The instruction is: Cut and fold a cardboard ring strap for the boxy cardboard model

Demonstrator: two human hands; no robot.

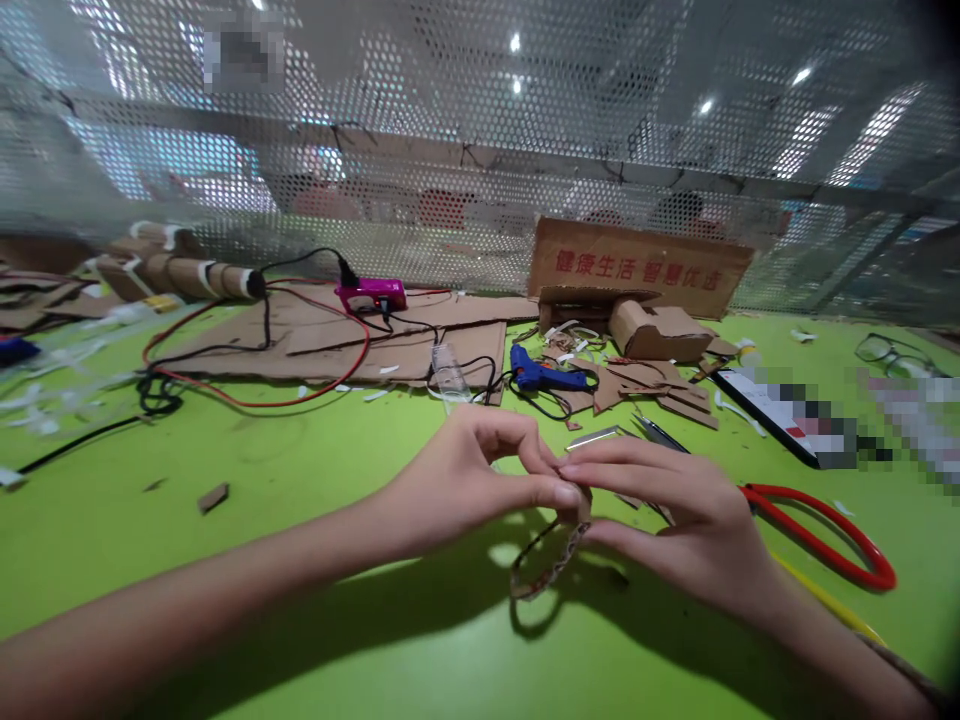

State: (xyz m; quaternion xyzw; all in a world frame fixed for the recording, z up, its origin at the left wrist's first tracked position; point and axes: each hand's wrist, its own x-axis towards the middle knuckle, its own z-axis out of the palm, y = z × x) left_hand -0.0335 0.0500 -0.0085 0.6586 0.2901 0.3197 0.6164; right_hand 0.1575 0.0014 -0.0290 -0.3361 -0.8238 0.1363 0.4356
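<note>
Above the green table, a narrow cardboard strip is bent into a loop, its wavy corrugated edge facing up. My left hand pinches the strip between thumb and forefinger where its ends come together. From the other side my right hand grips the same spot, fingers above and thumb below. The fingers hide how the ends meet. Just beyond my hands lies a blue glue gun among cardboard scraps. Red-handled scissors are beside my right wrist, partly covered by the hand.
A magenta power socket with black and red cords sits on flat cardboard sheets. A cardboard tube build stands at the back left. A phone and glasses lie at the right. Perforated mesh closes off the back.
</note>
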